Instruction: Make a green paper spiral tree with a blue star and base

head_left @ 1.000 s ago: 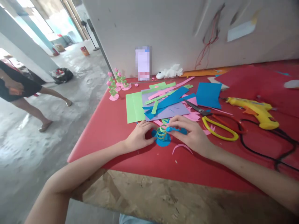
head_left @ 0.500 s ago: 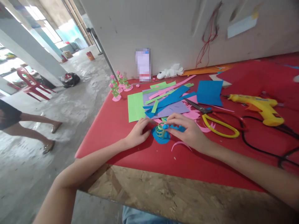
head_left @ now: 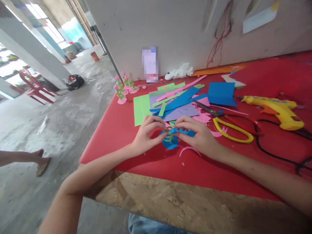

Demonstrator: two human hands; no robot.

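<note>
A green curled paper strip (head_left: 168, 139) rises in a spiral from a round blue paper base (head_left: 171, 145) on the red-covered table. My left hand (head_left: 149, 135) bends in from the left, thumb and fingers closed at the spiral's upper end. Opposite it, my right hand (head_left: 198, 134) pinches a small blue paper flower (head_left: 174, 130) at the top of the spiral. The fingertips of both hands nearly meet and partly hide the spiral's top. More blue paper (head_left: 187, 132) lies beneath the right fingers. A thin pink paper strip (head_left: 190, 148) curves in front of them.
Coloured paper sheets and strips (head_left: 180, 113) lie behind my hands. Scissors (head_left: 234, 131) and a yellow glue gun (head_left: 275, 109) with a black cord rest on the right. Pink paper flowers (head_left: 120, 94) stand back left, near a phone (head_left: 150, 64). A person's legs (head_left: 21, 156) show at far left.
My left hand has moved right and up, its fingers now closing at the spiral's top beside the blue flower. The person at the left has moved further out of view.
</note>
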